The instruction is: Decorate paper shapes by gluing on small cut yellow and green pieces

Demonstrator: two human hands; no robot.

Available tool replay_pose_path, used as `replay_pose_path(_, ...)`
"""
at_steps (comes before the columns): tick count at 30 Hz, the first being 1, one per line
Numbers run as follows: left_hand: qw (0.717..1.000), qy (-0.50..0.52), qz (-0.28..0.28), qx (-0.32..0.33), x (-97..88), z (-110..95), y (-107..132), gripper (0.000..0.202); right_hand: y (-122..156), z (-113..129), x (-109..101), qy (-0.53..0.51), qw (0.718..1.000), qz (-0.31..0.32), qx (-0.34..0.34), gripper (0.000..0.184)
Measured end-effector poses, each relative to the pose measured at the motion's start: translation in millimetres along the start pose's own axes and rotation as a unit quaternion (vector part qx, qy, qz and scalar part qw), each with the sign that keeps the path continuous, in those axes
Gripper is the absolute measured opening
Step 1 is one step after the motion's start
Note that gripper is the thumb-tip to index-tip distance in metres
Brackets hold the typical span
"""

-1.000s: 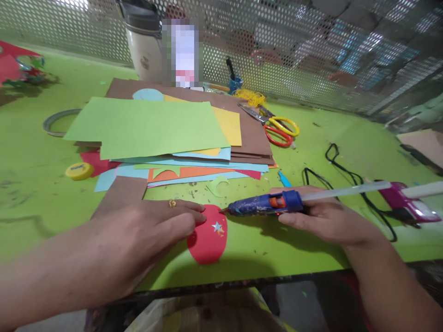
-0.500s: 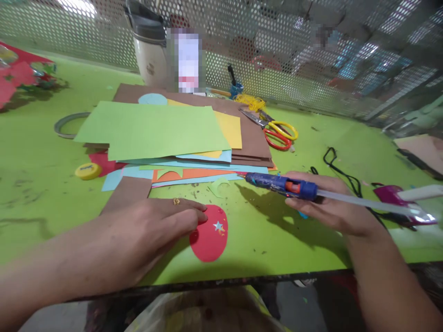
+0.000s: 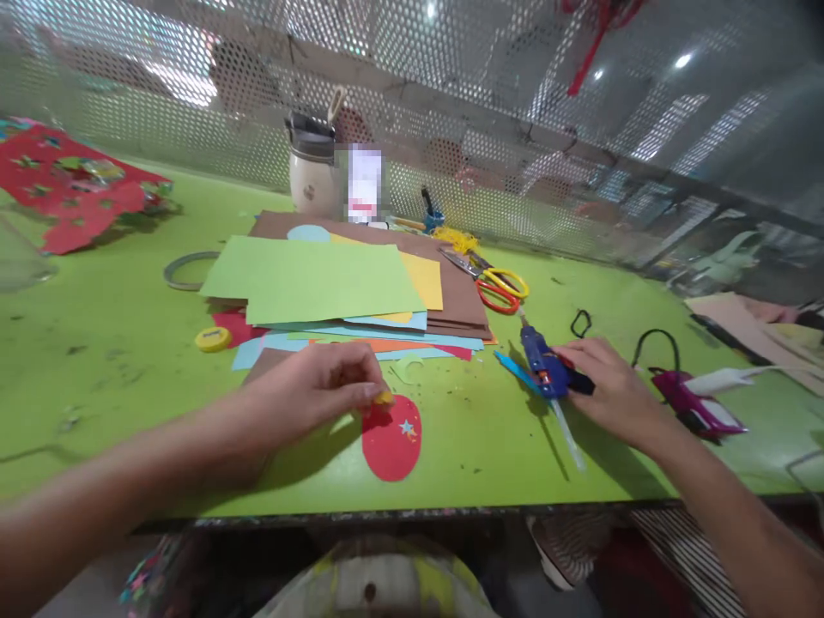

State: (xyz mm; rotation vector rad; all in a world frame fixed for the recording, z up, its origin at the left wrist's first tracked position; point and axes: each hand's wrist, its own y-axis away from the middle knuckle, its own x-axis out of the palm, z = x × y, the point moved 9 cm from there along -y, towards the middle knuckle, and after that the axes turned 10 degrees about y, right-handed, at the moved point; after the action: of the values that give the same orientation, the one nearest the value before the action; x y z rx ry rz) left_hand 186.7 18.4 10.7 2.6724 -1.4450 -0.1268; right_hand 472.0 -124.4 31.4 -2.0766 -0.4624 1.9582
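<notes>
My left grip [image 3: 331,380] pinches a tiny yellow piece [image 3: 384,397] at the far end of the red oval [image 3: 391,451]. My right grip [image 3: 603,382] touches the blue glue gun [image 3: 538,356]; I can't tell how tight. Green table [image 3: 489,429] spreads between oval and gun, down to its near edge. The oval runs long from near to far; the gun's tip points far and a bit left.
</notes>
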Motion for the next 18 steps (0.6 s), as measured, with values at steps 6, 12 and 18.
replay_pose_path(6,0.991,0.113,0.023,-0.064,9.5,3,-5,0.032,-21,-15,3,0.018,0.997,-0.059,0.041,0.028)
replay_pose_path(12,0.980,0.184,0.019,-0.072,11.9,6,-9,0.029,-83,2,32,-0.013,0.998,-0.069,0.001,0.027)
replay_pose_path(18,0.975,0.211,0.006,-0.074,10.3,10,-14,0.024,-119,15,58,-0.057,0.998,-0.026,-0.033,0.024)
